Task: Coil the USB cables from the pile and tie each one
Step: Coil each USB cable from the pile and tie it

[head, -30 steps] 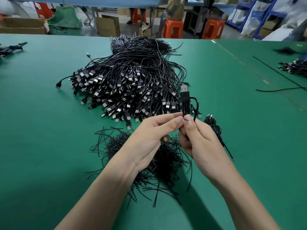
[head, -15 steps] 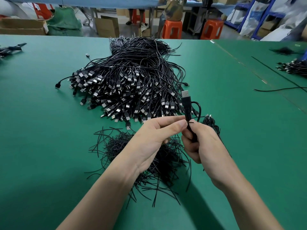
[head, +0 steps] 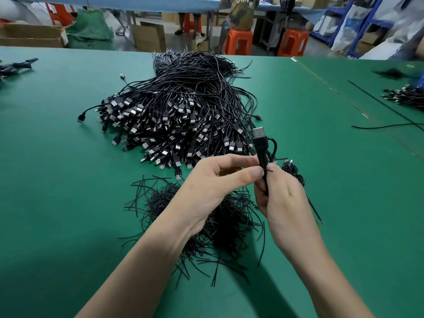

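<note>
A big pile of black USB cables (head: 183, 115) lies on the green table (head: 57, 180), plugs toward me. Nearer, under my wrists, sits a heap of short black twist ties (head: 224, 226). My right hand (head: 282, 193) grips a coiled USB cable (head: 261, 148) upright, its metal plug pointing up above my fingers. My left hand (head: 215, 182) pinches a thin tie against the coil just below the plug, thumb and forefinger pressed together. A small bunch of tied cables (head: 292, 169) lies just behind my right hand, partly hidden.
More cable bundles lie at the far right (head: 406, 97) and far left (head: 13, 66) of the table, with one loose cable (head: 385, 127) on the right. Beyond the table stand orange stools (head: 238, 41), cardboard boxes (head: 149, 36) and a person (head: 241, 12).
My right hand has closed round the coil and turned it upright, the plug rising a little. My left fingers shifted from touching the right fingertips to pinching the tie at the coil.
</note>
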